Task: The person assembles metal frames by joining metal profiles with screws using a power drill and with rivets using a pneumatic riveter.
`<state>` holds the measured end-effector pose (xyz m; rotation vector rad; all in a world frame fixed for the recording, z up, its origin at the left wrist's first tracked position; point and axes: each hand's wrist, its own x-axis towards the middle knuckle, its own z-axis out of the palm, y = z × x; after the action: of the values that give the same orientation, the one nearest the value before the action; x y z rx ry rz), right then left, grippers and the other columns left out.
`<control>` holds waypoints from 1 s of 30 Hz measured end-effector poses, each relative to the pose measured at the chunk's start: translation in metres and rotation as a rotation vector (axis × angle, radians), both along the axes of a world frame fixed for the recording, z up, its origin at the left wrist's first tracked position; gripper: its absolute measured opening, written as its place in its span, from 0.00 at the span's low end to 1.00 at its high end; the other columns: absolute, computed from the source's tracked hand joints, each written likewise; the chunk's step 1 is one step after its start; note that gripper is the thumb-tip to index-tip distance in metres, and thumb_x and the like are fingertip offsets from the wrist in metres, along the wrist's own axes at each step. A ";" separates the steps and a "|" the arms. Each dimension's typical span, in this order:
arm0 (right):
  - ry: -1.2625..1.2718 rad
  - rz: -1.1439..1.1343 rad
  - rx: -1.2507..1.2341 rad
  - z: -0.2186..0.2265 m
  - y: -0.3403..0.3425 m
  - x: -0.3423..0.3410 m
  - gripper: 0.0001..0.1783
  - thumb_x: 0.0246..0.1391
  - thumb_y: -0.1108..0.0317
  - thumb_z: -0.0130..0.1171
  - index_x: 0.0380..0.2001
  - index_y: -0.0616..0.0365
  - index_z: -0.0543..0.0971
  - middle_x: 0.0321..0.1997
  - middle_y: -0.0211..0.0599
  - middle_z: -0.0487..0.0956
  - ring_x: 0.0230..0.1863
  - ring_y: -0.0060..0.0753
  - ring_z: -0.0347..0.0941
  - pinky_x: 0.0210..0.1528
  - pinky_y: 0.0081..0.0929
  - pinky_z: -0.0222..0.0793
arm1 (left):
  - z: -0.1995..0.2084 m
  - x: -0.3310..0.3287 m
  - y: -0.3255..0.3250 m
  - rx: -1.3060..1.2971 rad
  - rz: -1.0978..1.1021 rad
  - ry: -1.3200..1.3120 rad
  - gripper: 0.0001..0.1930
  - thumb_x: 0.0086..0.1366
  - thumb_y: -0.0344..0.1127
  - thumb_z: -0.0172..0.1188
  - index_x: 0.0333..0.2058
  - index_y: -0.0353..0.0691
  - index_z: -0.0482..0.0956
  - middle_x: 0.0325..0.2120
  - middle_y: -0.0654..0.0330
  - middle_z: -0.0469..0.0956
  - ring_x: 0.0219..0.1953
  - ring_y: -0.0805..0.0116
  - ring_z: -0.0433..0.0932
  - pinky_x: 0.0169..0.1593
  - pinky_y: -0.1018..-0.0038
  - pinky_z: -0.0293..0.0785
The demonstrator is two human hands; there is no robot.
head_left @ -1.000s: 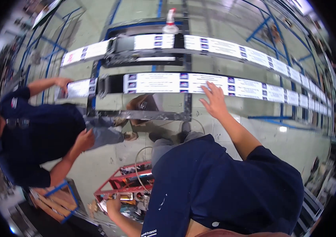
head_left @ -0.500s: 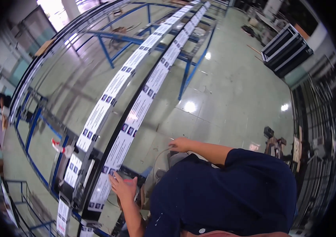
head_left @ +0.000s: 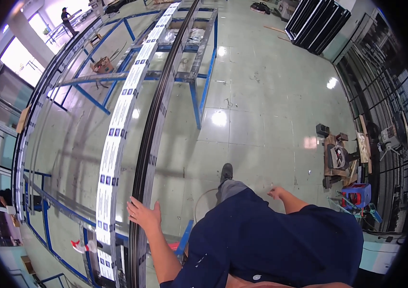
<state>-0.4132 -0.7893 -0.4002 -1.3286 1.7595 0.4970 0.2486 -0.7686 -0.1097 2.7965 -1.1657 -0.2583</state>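
Note:
My left hand rests on a long dark profile bar, its fingers spread over the ridged top. White printed film shows along the bar's right side. Beside it on the left runs a second long bar, its top covered in white printed film. My right hand hangs out to my right over the floor, away from both bars. Its fingers look bent and are slightly blurred; nothing can be made out in them. A spray bottle with a red and white trigger head stands left of the bars.
Blue metal trestles carry the bars. More long bars lie on the left. Dark framed panels lean at the far right. A blue and red stool and a wooden stand are at right. Two people are off left.
The right bar now shows its dark ridged side upward instead of white film. My right hand has swung outward to the right. My left hand stays at the bar, and the view has shifted.

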 end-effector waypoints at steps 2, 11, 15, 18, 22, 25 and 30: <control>-0.026 0.018 0.073 -0.007 -0.038 -0.014 0.32 0.62 0.39 0.58 0.50 0.58 0.87 0.47 0.50 0.87 0.49 0.51 0.84 0.56 0.42 0.78 | -0.012 0.000 -0.035 -0.008 -0.003 -0.050 0.59 0.54 0.55 0.76 0.76 0.37 0.50 0.73 0.39 0.57 0.75 0.38 0.54 0.74 0.34 0.47; -0.132 0.180 -0.359 0.059 -0.361 -0.024 0.29 0.62 0.42 0.61 0.50 0.57 0.86 0.44 0.50 0.87 0.42 0.44 0.84 0.49 0.42 0.79 | -0.016 -0.030 -0.243 0.071 0.140 -0.055 0.53 0.57 0.59 0.73 0.73 0.39 0.58 0.67 0.45 0.68 0.69 0.44 0.66 0.71 0.37 0.55; -0.314 0.082 -0.498 0.138 -0.520 0.039 0.28 0.64 0.45 0.60 0.51 0.60 0.85 0.50 0.51 0.86 0.52 0.52 0.83 0.56 0.43 0.77 | -0.017 -0.044 -0.334 0.068 0.119 -0.096 0.51 0.57 0.59 0.73 0.72 0.38 0.61 0.66 0.47 0.71 0.68 0.44 0.68 0.68 0.39 0.59; -0.614 -0.153 -0.439 0.187 -0.620 0.100 0.26 0.67 0.50 0.60 0.54 0.62 0.83 0.47 0.45 0.87 0.48 0.37 0.84 0.53 0.35 0.77 | -0.014 -0.055 -0.409 0.049 0.071 -0.099 0.50 0.57 0.59 0.73 0.70 0.37 0.63 0.63 0.47 0.73 0.65 0.44 0.71 0.66 0.42 0.63; -0.790 -0.113 -0.432 0.231 -0.745 0.179 0.27 0.69 0.51 0.58 0.58 0.62 0.81 0.50 0.40 0.86 0.47 0.32 0.84 0.54 0.32 0.75 | -0.016 -0.060 -0.503 -0.009 0.020 -0.079 0.48 0.56 0.59 0.73 0.68 0.37 0.65 0.55 0.48 0.77 0.58 0.45 0.76 0.60 0.50 0.71; -0.883 -0.138 -0.407 0.235 -0.845 0.224 0.28 0.70 0.48 0.57 0.60 0.61 0.79 0.54 0.37 0.85 0.48 0.33 0.83 0.54 0.33 0.75 | -0.008 -0.074 -0.580 -0.054 -0.014 -0.089 0.48 0.56 0.59 0.74 0.68 0.37 0.66 0.52 0.48 0.78 0.55 0.44 0.78 0.57 0.52 0.73; -1.077 -0.408 -0.333 0.228 -1.001 0.297 0.29 0.72 0.43 0.54 0.59 0.58 0.79 0.55 0.35 0.84 0.51 0.33 0.80 0.52 0.33 0.75 | -0.005 -0.075 -0.682 -0.161 -0.059 -0.099 0.50 0.54 0.60 0.75 0.68 0.37 0.65 0.51 0.47 0.79 0.52 0.44 0.79 0.55 0.53 0.73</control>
<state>-0.1164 -1.7902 -0.1725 -1.0647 1.1256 -0.6719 0.1738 -1.4509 -0.1146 2.6649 -1.2315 -0.0287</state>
